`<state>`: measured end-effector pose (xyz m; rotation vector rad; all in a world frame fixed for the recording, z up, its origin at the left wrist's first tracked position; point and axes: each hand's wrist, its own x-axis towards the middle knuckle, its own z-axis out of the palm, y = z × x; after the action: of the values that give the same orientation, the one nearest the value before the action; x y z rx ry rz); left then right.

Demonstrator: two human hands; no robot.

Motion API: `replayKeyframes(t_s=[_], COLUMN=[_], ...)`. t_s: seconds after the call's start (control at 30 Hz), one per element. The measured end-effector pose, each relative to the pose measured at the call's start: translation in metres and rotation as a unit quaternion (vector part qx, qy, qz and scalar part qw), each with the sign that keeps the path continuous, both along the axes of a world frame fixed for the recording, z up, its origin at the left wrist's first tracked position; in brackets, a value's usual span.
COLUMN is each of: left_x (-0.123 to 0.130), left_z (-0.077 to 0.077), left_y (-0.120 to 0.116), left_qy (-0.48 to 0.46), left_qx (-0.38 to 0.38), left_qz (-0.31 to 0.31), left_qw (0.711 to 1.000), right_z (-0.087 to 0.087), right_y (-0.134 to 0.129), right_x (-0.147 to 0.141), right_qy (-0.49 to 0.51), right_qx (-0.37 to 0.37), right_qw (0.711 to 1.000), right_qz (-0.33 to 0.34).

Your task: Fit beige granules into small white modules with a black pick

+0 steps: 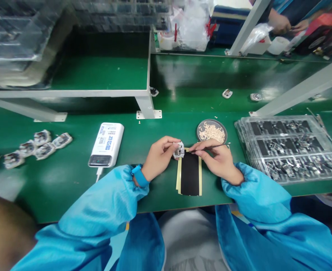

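Observation:
My left hand (160, 157) pinches a small white part (179, 150) with dark and metallic pieces inside. Close by on the right, my right hand (217, 158) grips thin dark tweezers (211, 147), their tip pointing left at the white part's edge. Beneath both hands lies a black sheet (190, 175) with yellow borders, flat on the green table (157, 195). Just behind my right hand sits a round dish (225, 131) of small beige pieces. My fingers hide some of the white part.
Several similar white parts (44, 150) lie at the left, beside a white power bank (106, 145) with a cable. Stacked clear trays (292, 150) of metallic pieces stand at the right. A white-framed shelf (145, 105) rises behind. Another person's hands (280, 22) show at the top right.

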<state>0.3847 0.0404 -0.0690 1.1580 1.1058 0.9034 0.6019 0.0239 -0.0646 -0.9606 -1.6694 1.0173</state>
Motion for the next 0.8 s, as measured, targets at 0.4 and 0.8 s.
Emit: replayKeyframes(t_s=[0.4,0.8], left_x=[-0.01,-0.004], left_z=[0.003,0.009], left_y=[0.011,0.003], left_qy=[0.054,0.058], left_qx=[-0.01,-0.024], left_qz=[-0.011,-0.057], left_qw=[0.998,0.996], right_z=[0.032,0.067], right_y=[-0.006,-0.018], right_x=[0.015,0.203], right_qy=[0.139,-0.531], right_qx=[-0.149,-0.141], right_qw=[0.979,0.764], right_qz=[0.011,-0.338])
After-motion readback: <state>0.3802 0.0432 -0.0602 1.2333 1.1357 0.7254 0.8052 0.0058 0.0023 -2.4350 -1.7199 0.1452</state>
